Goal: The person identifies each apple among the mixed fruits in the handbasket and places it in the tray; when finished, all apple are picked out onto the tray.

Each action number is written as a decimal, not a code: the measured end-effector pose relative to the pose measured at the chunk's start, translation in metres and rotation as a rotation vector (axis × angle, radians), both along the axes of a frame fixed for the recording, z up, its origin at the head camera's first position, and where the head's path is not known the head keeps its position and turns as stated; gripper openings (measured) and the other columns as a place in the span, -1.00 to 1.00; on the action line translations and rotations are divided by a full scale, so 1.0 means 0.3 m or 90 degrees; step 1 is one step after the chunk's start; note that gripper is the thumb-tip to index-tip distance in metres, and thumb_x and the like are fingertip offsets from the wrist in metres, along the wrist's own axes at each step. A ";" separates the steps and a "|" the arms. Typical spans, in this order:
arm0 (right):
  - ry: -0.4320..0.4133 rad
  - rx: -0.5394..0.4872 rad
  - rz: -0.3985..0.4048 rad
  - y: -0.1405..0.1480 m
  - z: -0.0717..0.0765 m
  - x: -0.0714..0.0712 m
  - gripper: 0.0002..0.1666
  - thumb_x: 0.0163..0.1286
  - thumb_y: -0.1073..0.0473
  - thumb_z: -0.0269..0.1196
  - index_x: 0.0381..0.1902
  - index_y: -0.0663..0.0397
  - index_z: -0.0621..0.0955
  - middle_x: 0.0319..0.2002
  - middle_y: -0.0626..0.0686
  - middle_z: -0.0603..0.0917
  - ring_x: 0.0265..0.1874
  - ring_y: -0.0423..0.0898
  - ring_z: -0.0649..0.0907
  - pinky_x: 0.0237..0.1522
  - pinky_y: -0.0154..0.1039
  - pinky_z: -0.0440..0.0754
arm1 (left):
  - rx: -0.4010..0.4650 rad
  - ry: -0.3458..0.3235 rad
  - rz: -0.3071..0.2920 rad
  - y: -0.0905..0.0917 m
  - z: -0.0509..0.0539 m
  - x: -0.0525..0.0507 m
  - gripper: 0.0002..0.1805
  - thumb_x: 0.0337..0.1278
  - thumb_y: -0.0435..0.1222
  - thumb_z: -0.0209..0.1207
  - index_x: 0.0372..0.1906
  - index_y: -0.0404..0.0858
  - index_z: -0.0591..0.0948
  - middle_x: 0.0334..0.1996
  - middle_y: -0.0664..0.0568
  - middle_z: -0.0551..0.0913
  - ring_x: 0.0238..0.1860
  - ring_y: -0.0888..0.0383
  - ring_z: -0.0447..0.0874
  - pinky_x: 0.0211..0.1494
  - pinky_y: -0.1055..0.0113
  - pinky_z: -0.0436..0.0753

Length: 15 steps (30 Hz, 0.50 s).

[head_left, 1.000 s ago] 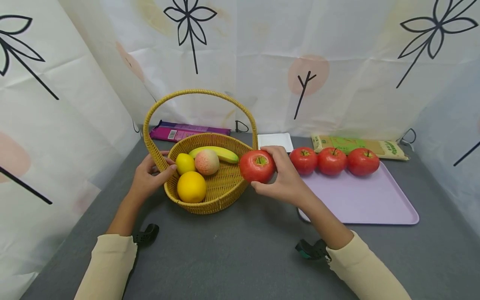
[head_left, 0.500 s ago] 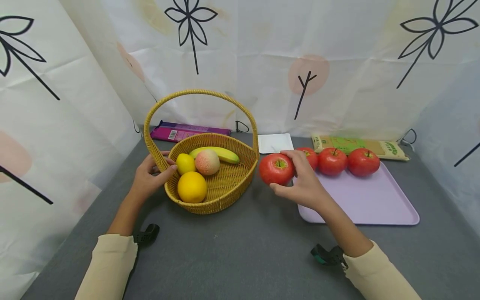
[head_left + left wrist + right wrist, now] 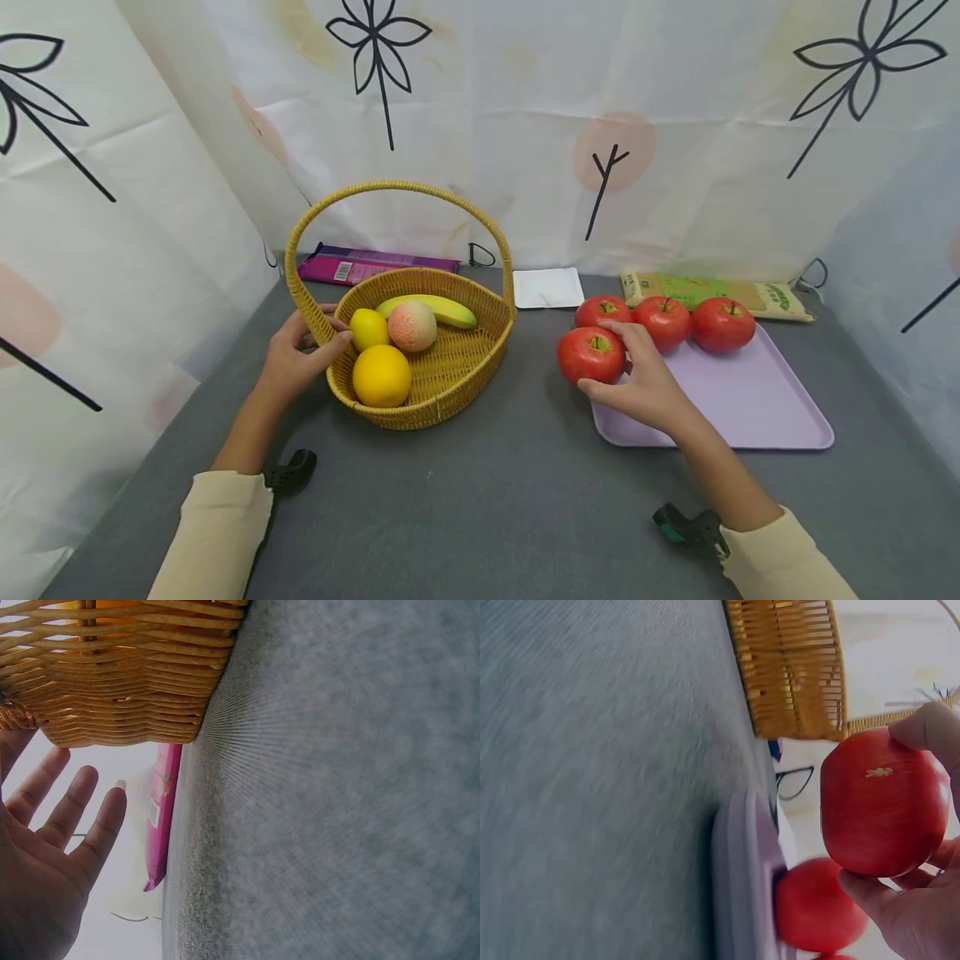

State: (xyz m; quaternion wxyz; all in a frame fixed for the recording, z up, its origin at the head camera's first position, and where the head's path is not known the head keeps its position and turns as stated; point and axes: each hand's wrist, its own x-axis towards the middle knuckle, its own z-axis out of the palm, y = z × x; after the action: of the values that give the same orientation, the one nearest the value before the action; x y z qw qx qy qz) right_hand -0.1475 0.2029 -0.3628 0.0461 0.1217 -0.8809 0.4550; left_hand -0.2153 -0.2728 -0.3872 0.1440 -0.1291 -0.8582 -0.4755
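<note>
My right hand [image 3: 641, 379] grips a red apple [image 3: 590, 355] between thumb and fingers, over the left edge of the lilac tray [image 3: 750, 408]. In the right wrist view, the held apple [image 3: 881, 802] is off the surface, above the tray rim [image 3: 742, 877]. My left hand [image 3: 296, 354] holds the foot of the handle on a yellow wicker basket [image 3: 450, 375], its thumb in front and fingers behind. Several fingers of the left hand [image 3: 56, 855] stretch out free beside the basket wall [image 3: 142, 690]. Inside the basket lie a banana [image 3: 442, 310], a peach [image 3: 412, 326], a lemon [image 3: 369, 330] and an orange [image 3: 382, 377].
Three more apples [image 3: 722, 325] stand in a row along the tray's back edge. A green-and-tan packet [image 3: 720, 296] lies behind them. A white square [image 3: 547, 288] and a purple packet [image 3: 375, 265] lie near the back curtain [image 3: 510, 125].
My right hand has carried the apple from the basket's right rim rightward to the tray's left edge. The left hand and the basket have stayed in place.
</note>
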 end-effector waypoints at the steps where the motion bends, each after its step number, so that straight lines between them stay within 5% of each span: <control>1: -0.005 0.004 -0.001 0.011 -0.004 0.001 -0.06 0.14 0.17 0.48 0.40 0.15 0.28 0.24 0.18 0.33 0.19 0.15 0.40 -0.03 0.16 0.62 | 0.000 -0.001 0.001 -0.001 -0.001 0.000 -0.67 0.27 -0.21 0.29 0.04 -0.32 0.66 0.25 -0.06 0.50 0.17 0.09 0.44 0.05 0.42 0.50; 15: -0.011 0.057 -0.004 0.093 -0.038 0.003 -0.10 0.16 0.14 0.48 0.35 0.26 0.29 0.23 0.26 0.33 0.19 0.21 0.39 0.02 0.24 0.56 | -0.003 -0.001 0.006 -0.004 -0.004 -0.006 -0.67 0.28 -0.21 0.29 0.04 -0.30 0.66 0.25 -0.07 0.50 0.15 0.13 0.42 0.04 0.39 0.49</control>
State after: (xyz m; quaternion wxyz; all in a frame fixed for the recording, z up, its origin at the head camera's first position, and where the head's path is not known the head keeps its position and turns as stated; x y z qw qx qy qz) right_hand -0.1465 0.2309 -0.3740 0.0342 0.1167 -0.9012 0.4159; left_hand -0.2171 -0.2740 -0.3885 0.1454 -0.1247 -0.8599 -0.4731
